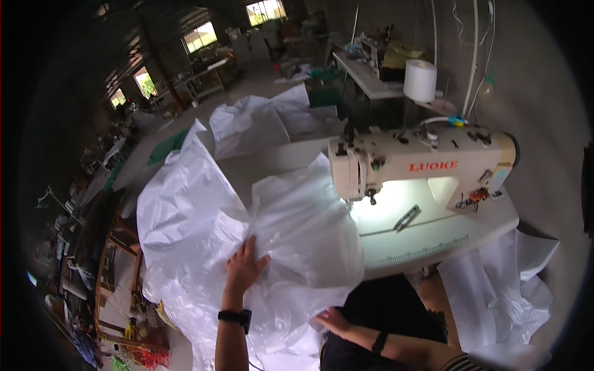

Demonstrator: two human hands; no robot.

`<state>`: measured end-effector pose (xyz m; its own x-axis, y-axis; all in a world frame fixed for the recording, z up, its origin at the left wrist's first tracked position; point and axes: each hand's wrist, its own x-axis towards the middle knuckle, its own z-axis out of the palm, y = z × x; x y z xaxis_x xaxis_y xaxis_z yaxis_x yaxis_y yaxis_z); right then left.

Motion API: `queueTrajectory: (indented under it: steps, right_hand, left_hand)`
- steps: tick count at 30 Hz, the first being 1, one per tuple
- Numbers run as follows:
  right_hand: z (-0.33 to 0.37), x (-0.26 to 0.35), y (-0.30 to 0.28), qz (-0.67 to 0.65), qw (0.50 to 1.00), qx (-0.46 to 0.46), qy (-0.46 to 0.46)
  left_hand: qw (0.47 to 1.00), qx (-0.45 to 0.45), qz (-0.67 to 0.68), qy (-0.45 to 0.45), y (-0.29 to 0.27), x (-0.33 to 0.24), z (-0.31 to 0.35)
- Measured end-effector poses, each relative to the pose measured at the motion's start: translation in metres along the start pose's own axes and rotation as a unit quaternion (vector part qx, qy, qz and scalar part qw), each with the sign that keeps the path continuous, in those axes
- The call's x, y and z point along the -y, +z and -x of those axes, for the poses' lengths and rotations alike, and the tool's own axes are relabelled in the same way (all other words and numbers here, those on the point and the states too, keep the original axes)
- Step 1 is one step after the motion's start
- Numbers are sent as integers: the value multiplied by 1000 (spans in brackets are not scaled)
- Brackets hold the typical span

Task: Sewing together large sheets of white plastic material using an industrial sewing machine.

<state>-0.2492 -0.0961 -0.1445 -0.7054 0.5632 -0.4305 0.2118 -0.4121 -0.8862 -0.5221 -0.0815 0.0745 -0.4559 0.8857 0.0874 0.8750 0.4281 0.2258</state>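
Note:
A large white plastic sheet (297, 235) spreads over the left part of the sewing table and hangs down its front. My left hand (244, 267) lies on the sheet with fingers spread, pressing on its crinkled surface. Lower and to the right, my right hand (334, 321) has its fingers closed on the sheet's near edge, close to my dark-clothed lap. The white sewing machine (427, 162) stands to the right, its lamp lit. The sheet reaches up to the needle area, where the needle itself is too small to make out.
Small thread snips (407, 219) lie on the machine bed (433, 247). A white thread cone (420, 80) stands behind the machine. More white sheeting (501, 290) hangs at the right, and another pile (266, 120) lies beyond the table. A wooden frame (117, 278) stands at left.

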Motion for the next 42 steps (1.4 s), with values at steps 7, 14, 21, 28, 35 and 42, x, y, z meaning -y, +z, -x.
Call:
queueTrajectory:
  steps: [7,14,21,28,35,42]
  right_hand:
    - [-8,3,10,219,919,-125,-304]
    - [8,49,4,-41,995,-93,19]
    - [26,59,18,205,966,-106,-113]
    - [29,48,-17,171,978,87,-79]
    - [230,114,-121,76,884,428,174]
    - [265,125,-149,173,928,299,144]
  left_hand:
    - [999,-23,-15,28,6,-1,-19]
    - [998,-42,-24,29,8,17,-6]
    - [999,-37,-18,27,5,19,-11]
    - [999,-28,-15,42,9,5,-23]
    - [999,-9,-19,33,0,15,-28]
    - [999,-36,0,38,-8,19,-10]
